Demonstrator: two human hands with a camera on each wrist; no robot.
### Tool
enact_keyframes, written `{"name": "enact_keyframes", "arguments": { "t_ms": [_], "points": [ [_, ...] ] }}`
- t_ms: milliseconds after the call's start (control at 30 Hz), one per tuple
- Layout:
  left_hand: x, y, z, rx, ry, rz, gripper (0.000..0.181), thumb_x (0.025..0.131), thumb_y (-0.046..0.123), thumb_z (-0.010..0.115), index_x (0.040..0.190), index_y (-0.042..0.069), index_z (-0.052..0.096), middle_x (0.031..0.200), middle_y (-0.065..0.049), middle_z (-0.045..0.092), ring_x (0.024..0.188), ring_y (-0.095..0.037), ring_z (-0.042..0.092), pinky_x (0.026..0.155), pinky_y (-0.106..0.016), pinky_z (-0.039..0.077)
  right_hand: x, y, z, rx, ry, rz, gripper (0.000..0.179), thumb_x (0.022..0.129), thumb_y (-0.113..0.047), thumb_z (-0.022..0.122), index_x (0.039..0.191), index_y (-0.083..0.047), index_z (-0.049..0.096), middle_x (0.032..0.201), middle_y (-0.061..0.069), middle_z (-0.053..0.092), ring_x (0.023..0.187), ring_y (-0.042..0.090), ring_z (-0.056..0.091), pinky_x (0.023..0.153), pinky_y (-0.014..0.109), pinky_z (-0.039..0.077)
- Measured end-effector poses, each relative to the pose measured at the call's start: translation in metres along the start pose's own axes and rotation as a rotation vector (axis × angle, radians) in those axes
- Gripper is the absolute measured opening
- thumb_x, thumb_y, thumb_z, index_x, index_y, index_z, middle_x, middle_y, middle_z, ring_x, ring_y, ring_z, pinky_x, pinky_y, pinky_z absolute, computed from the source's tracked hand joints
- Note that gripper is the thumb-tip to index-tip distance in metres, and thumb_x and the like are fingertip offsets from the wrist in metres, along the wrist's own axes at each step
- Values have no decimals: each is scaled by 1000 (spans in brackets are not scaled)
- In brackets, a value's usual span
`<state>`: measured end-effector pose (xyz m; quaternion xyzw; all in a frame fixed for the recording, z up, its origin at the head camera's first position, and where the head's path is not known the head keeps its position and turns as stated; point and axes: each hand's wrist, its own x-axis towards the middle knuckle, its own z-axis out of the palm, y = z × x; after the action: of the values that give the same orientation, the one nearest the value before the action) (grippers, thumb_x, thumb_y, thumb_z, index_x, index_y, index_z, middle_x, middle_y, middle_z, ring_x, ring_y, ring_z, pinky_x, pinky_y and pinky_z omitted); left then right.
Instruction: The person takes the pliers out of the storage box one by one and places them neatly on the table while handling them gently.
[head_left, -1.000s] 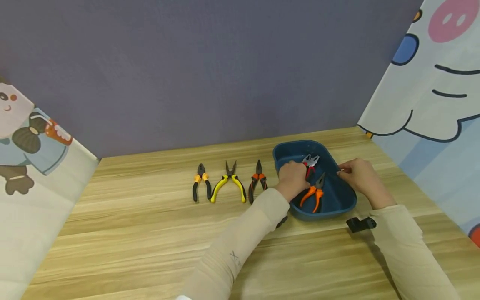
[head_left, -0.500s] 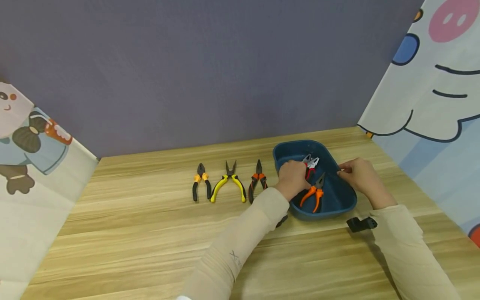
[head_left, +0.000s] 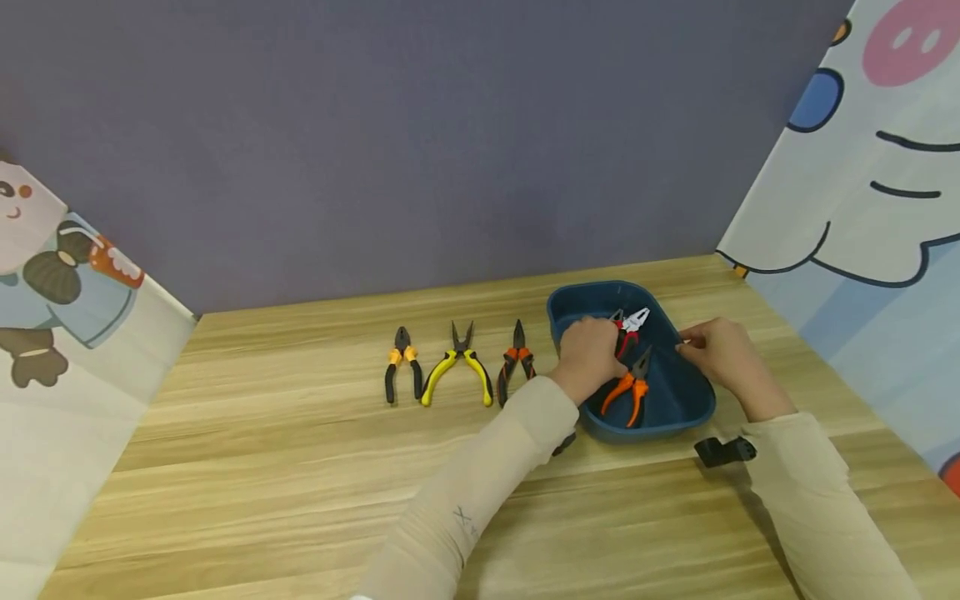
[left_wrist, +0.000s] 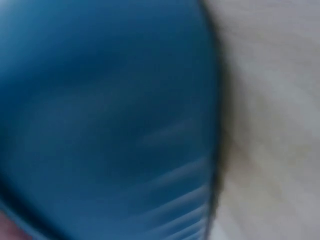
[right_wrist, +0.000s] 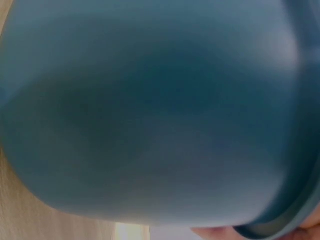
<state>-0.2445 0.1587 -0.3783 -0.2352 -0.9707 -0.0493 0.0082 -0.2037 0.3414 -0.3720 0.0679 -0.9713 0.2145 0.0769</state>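
A blue plastic basin (head_left: 686, 417) stands at the right of the table. My left hand (head_left: 591, 357) reaches over its left rim and grips red-handled pliers (head_left: 630, 335) inside; its fingertips are hidden. Close beside these pliers shows another plier jaw tip, and I cannot tell whether it belongs to a second pair. Orange-handled pliers (head_left: 628, 387) lie in the basin below the left hand. My right hand (head_left: 722, 358) pinches the basin's right rim. In the left wrist view only the basin wall (left_wrist: 115, 120) and table show; the right wrist view has the basin wall (right_wrist: 150, 125) and some fingers (right_wrist: 220, 233).
Left of the basin lie three pairs of pliers in a row: yellow-and-black ones (head_left: 403, 365), yellow ones (head_left: 459, 367) with spread handles, and orange-and-black ones (head_left: 517, 360). A grey wall (head_left: 450, 150) rises behind the wooden table (head_left: 262, 450).
The jaws of the red-handled pliers have shifted to the right and stand farther from the other jaw tip. Both hands stay nearly in place, and the basin keeps its position.
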Motion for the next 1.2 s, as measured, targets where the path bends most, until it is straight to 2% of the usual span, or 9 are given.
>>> {"name": "enact_keyframes", "arguments": {
  "t_ms": [200,433,600,700,933,1033,1200],
  "points": [
    [-4,2,-13,-12,44,27,32,72,49,77,77,20,65,77,5,58,77,-12,56,63,-24,47,-1,0,-1,-2,-9,21,28,85,-6,63,102,16,63,81,27,67,72,39,64,66,51,50],
    [-10,2,-30,-8,27,18,34,73,51,76,78,19,65,84,3,59,82,-13,57,68,-25,48,-2,0,-2,-5,-13,30,28,85,-6,63,103,16,63,81,27,67,71,38,64,65,50,50],
    [-16,-3,-37,-11,11,21,38,74,52,75,68,18,60,76,4,54,72,-11,52,58,-23,43,-3,0,-2,-7,-18,36,29,86,-6,63,104,17,63,83,28,67,72,38,64,66,50,50],
    [-21,-8,-41,-16,26,26,41,74,53,74,66,17,57,73,5,52,67,-10,49,54,-22,39,-3,1,-3,-2,-21,38,29,86,-6,63,104,17,63,86,29,66,73,39,64,66,50,50],
    [-33,-24,-46,-55,58,44,40,74,52,75,81,15,60,77,3,54,75,-12,54,64,-23,45,-3,0,-3,-2,1,18,28,85,-6,63,103,16,64,84,28,67,72,39,64,66,51,50],
    [-39,-33,-47,-77,67,37,42,72,51,77,83,14,60,77,3,54,72,-12,53,60,-23,45,-3,-1,-3,3,1,19,29,85,-6,63,104,16,64,83,27,67,71,37,64,66,50,50],
    [-50,-49,-43,-112,94,29,42,71,48,79,79,13,57,70,2,51,59,-11,50,49,-22,39,-2,-1,-2,8,-14,20,29,85,-6,63,104,16,63,83,27,67,69,35,64,65,49,51]
  ]
}}
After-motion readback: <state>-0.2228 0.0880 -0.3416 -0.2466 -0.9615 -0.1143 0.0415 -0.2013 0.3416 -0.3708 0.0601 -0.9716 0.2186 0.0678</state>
